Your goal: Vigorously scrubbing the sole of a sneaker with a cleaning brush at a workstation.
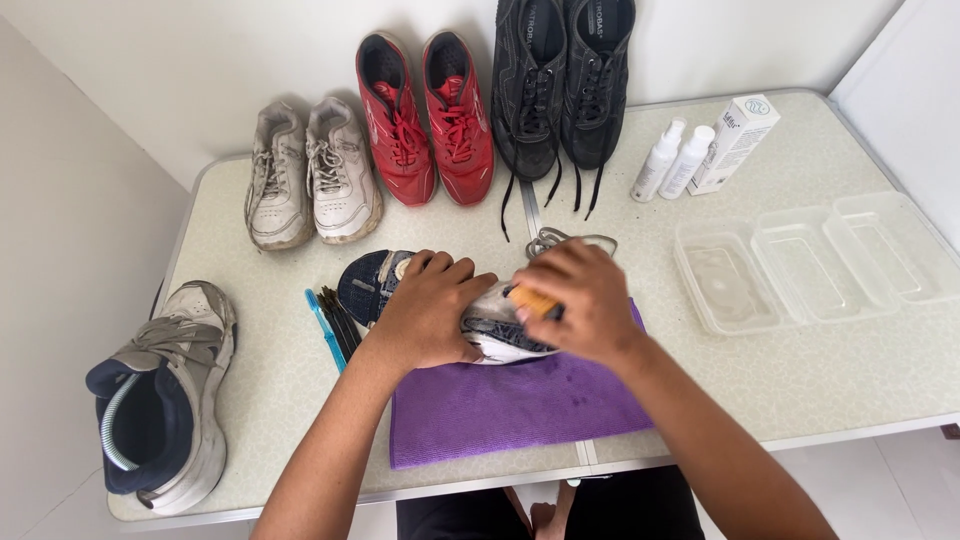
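My left hand (428, 308) clasps a navy and white sneaker (372, 284) that lies on its side over a purple cloth (510, 408). My right hand (583, 300) presses a wooden-handled brush (531, 301) against the shoe's white side. The brush's bristles are hidden under my fingers. Grey laces (560, 240) stick out just beyond my right hand.
On the table (830, 370) stand a white pair (312, 178), a red pair (427, 118) and a black pair (562, 80) along the back, one grey-navy sneaker (165, 395) at left. Blue and black brushes (332, 322) lie beside the cloth. Two spray bottles (673, 160), a box (733, 142) and clear trays (815, 262) sit at right.
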